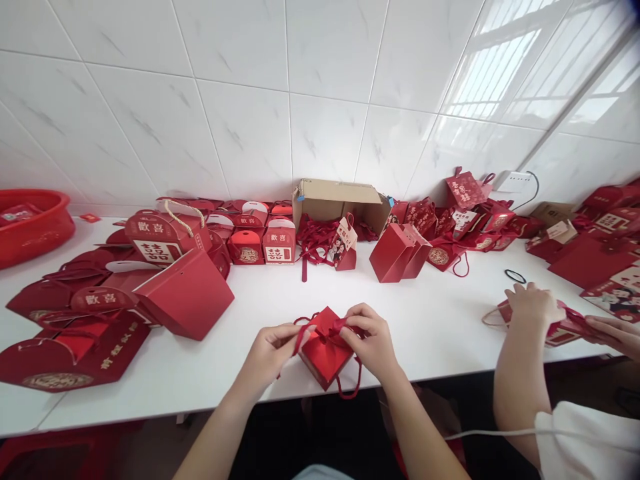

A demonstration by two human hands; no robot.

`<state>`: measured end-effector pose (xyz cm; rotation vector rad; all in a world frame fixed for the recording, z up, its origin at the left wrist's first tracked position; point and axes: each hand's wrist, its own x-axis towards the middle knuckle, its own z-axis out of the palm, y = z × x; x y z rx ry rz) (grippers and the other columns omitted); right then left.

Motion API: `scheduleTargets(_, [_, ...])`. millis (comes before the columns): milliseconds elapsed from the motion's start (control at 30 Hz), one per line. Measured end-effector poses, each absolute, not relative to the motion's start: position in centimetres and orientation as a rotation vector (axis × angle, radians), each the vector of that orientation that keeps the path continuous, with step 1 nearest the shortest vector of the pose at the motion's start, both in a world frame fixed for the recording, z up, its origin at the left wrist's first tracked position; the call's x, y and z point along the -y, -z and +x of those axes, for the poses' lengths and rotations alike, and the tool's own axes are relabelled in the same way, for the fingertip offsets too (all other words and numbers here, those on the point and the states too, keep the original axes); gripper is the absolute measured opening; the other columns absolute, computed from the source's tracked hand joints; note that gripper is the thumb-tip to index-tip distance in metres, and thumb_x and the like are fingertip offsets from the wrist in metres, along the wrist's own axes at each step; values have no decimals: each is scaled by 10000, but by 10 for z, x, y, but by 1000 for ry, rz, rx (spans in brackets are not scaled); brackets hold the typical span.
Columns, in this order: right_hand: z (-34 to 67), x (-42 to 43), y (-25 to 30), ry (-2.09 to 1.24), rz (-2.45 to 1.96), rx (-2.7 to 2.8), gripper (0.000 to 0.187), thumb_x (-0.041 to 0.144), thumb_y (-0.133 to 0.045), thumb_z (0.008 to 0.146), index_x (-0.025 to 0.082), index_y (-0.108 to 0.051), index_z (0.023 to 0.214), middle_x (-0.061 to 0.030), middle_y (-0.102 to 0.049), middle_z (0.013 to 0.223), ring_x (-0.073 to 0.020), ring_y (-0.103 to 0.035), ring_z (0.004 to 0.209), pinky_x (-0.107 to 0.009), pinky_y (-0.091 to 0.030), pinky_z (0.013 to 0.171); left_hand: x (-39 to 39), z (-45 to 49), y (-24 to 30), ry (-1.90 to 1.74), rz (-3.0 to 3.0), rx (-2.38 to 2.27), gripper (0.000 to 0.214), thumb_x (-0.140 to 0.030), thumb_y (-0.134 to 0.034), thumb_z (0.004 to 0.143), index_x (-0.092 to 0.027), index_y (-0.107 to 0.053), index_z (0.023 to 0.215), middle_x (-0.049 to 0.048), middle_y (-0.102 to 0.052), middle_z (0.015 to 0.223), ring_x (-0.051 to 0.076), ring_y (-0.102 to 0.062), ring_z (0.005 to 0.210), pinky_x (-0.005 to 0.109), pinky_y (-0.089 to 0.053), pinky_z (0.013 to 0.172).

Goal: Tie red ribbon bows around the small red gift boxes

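Note:
A small red gift box with a red ribbon handle sits at the near edge of the white table, right in front of me. My left hand pinches the ribbon at the box's left top corner. My right hand grips the ribbon and the folded top flap on the right. A loop of red ribbon hangs below the box over the table edge.
Flat and folded red boxes crowd the left side. Assembled red boxes and an open cardboard carton line the wall. A red basin stands far left. At right, another person's hands hold a red bag; a black hair tie lies nearby.

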<state>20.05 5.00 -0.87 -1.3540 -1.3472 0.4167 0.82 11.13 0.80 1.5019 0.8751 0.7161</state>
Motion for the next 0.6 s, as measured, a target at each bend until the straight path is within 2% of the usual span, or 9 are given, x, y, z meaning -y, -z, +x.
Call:
scheduleTargets(100, [194,-53,2,-487,-1218,1463,152,189,-568,805,226,-713,774,-47,-620,826,-172,-604,749,-297,-515,648,-98,22,-6,-915,1695,-896,177,-296,-595,794,-222,-755,812,17,-558,673,144,-492,592,253,-439,545])
scheduleTargets(200, [189,-56,5,-399,-1232,1393,177,164,-554,787,230,-712,744,-36,-625,772,-163,-596,693,-286,-498,594,-93,29,1,-1037,1803,-912,221,-233,-563,806,-242,-752,920,22,-563,724,150,-525,613,250,-451,539])
scheduleTargets(333, [185,-58,12,-362,-1320,1218,137,184,-636,721,225,-703,609,-18,-604,653,-144,-539,566,-268,-426,481,-92,32,8,-1111,1798,-948,235,-223,-551,823,-245,-743,957,36,-601,790,160,-565,644,260,-481,556])
scheduleTargets(467, [181,-57,11,-571,-1313,1262,135,208,-662,717,220,-713,593,-13,-603,654,-134,-537,560,-266,-433,508,-92,32,10,-1134,1853,-976,237,-186,-555,808,-241,-739,948,44,-631,835,179,-606,691,288,-520,624])
scheduleTargets(600, [180,-56,3,-706,-1389,1271,126,132,-653,662,198,-662,555,10,-563,644,-112,-497,551,-251,-420,531,-94,30,14,-1096,2023,-923,317,-135,-521,820,-259,-720,1034,59,-648,921,210,-637,847,308,-536,718])
